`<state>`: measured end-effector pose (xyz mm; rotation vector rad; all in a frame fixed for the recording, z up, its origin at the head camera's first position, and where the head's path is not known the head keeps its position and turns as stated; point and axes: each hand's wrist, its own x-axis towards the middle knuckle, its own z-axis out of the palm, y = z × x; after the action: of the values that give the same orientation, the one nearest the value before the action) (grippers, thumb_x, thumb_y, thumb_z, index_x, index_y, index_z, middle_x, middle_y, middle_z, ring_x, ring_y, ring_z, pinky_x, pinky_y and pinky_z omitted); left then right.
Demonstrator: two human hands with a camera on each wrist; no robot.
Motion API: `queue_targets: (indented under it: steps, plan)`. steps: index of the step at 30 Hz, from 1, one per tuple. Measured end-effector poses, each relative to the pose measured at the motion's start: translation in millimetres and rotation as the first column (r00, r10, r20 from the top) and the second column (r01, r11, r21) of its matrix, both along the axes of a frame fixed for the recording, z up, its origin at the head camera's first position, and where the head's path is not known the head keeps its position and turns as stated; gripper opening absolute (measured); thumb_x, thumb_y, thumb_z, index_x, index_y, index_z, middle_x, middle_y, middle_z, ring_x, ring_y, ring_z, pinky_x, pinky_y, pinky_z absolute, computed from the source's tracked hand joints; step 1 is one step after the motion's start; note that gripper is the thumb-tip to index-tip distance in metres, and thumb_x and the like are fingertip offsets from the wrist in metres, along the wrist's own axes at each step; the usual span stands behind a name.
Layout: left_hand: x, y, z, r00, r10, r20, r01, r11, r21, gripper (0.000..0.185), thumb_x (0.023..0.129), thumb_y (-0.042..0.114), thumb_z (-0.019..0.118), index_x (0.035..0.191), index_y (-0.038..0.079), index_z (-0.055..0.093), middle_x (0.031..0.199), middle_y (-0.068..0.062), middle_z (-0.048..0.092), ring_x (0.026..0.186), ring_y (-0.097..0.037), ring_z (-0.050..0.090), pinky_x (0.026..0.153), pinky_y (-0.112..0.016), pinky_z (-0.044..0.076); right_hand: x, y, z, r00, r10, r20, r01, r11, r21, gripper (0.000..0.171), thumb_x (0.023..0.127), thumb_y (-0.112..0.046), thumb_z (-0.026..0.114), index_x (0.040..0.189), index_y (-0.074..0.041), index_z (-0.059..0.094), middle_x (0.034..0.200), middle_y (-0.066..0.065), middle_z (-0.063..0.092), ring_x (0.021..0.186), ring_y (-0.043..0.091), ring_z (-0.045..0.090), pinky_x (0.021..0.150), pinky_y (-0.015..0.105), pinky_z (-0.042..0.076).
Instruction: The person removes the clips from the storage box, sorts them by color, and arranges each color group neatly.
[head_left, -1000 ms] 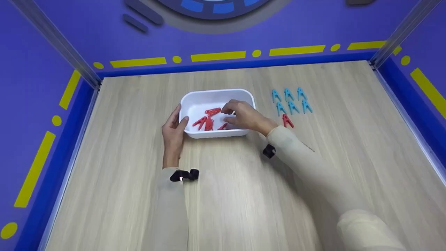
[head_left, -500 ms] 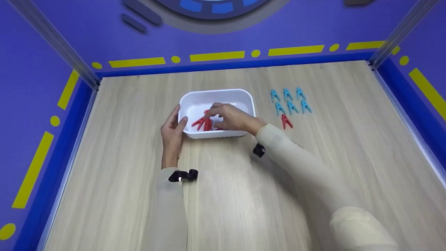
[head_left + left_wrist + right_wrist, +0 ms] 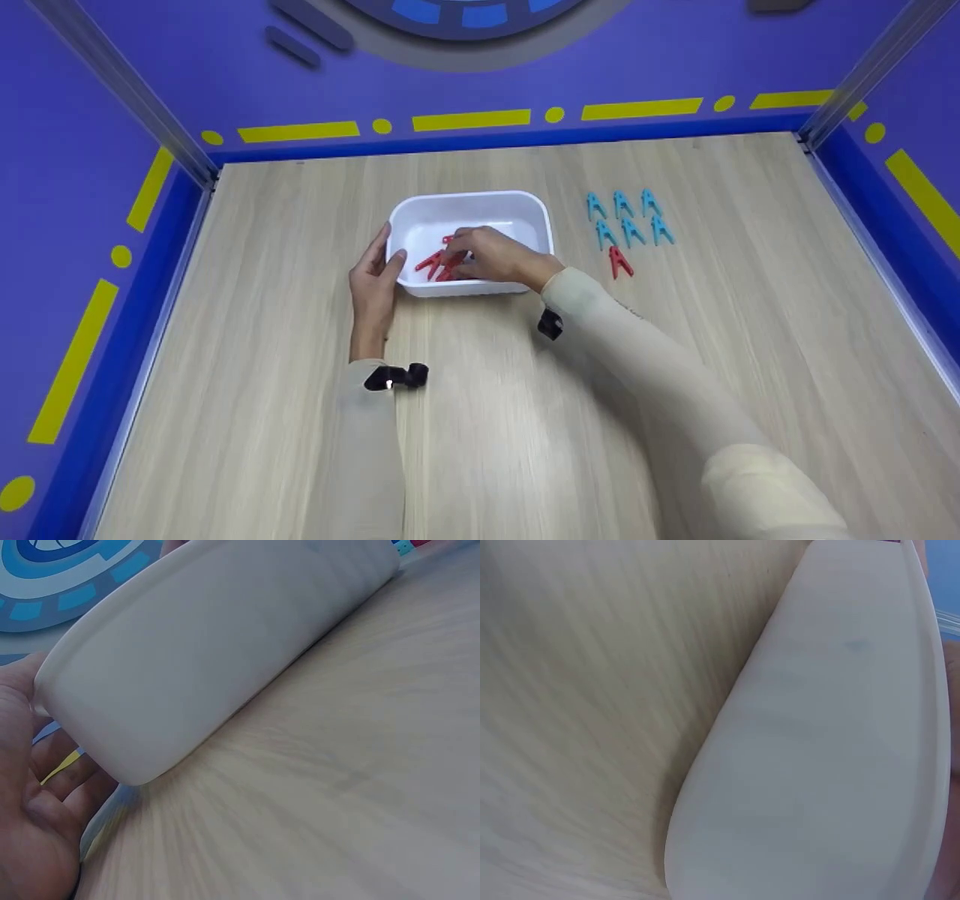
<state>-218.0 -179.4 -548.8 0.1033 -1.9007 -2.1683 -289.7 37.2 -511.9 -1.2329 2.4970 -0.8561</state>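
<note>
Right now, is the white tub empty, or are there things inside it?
Not empty. The white tub holds several red clips, and the right hand reaches in among them; how many clips there are cannot be told.

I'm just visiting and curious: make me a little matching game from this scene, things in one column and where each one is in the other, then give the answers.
Things:
1. blue pegs
2. lone red peg
3. left hand
4. right hand

Places:
A. inside the white tub, among red pegs
B. against the tub's left end
C. two rows right of the tub
D. on the table just below the blue group

Pairs: 1-C, 2-D, 3-B, 4-A
</note>
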Motion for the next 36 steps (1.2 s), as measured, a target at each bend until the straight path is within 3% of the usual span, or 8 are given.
queue_targets:
  steps: [14, 19, 27, 36]
  plan:
    - [0.0, 1, 0.1, 1.000, 0.003, 0.002, -0.003, 1.000, -0.013, 0.053, 0.102, 0.000, 0.068, 0.153, 0.001, 0.054, 0.162, -0.012, 0.047, 0.153, -0.025, 0.039, 0.122, -0.026, 0.035, -4.5, 5, -5.8, 0.974, -0.222, 0.041, 0.221, 0.975, 0.028, 0.021, 0.102, -0.014, 0.074, 0.121, -0.006, 0.079, 0.111, 0.008, 0.070, 0.100, 0.021, 0.063, 0.092, 0.033, 0.055]
    - [-0.3, 0, 0.8, 1.000, 0.002, 0.008, -0.002, 1.000, -0.001, 0.053, 0.102, 0.000, 0.068, 0.153, 0.000, 0.053, 0.161, -0.013, 0.048, 0.153, -0.025, 0.039, 0.122, -0.025, 0.035, -6.3, 10, -4.3, 0.979, -0.195, 0.063, 0.193, 0.981, 0.033, 0.030, 0.097, -0.016, 0.081, 0.124, -0.004, 0.077, 0.113, 0.008, 0.071, 0.104, 0.021, 0.065, 0.094, 0.033, 0.056]
    - [-15.2, -6, -26.3, 1.000, 0.017, 0.012, -0.018, 1.000, 0.017, 0.055, 0.101, -0.001, 0.069, 0.154, 0.005, 0.054, 0.163, -0.009, 0.047, 0.153, -0.023, 0.038, 0.122, -0.026, 0.035, -8.1, 15, -5.0, 0.985, -0.164, 0.043, 0.162, 0.985, 0.062, 0.027, 0.094, 0.000, 0.079, 0.121, 0.000, 0.077, 0.112, 0.013, 0.071, 0.102, 0.024, 0.068, 0.092, 0.035, 0.057]
    - [-15.4, -5, -28.0, 1.000, 0.018, -0.019, -0.018, 0.999, 0.027, 0.053, 0.101, 0.001, 0.071, 0.152, 0.004, 0.057, 0.160, -0.008, 0.051, 0.151, -0.019, 0.043, 0.120, -0.025, 0.038, -3.3, 21, 7.5, 0.972, -0.225, -0.062, 0.226, 0.974, 0.000, 0.021, 0.096, -0.009, 0.080, 0.116, -0.003, 0.079, 0.109, 0.009, 0.074, 0.102, 0.024, 0.067, 0.095, 0.037, 0.056]
